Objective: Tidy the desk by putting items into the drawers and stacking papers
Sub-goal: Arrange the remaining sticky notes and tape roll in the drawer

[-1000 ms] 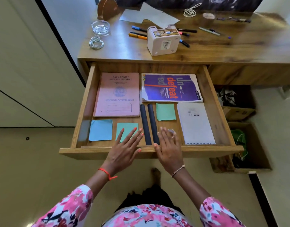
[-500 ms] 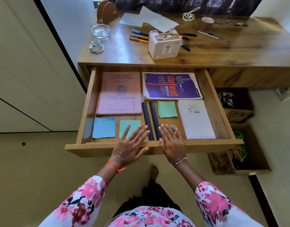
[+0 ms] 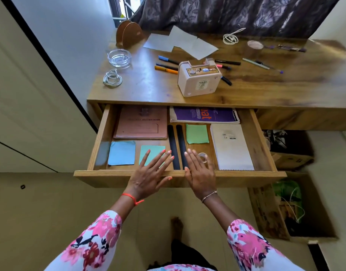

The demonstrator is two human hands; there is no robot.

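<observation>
At lower centre, the drawer (image 3: pixel 180 174) front edge is pressed by left hand (image 3: pixel 151 174) and right hand (image 3: pixel 200 173) — fingers flat, nothing grasped.

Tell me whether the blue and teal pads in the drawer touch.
Apart: the head view shows bare drawer between the blue pad and the teal pad.

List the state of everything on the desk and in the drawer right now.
drawer: pulled out, rear under the desk.
left hand: open, fingers flat over the drawer front.
right hand: open, fingers flat over the drawer front.
papers: loose on the desk, unstacked.
pens: scattered on the desk.
pink box: upright, closed.
</observation>
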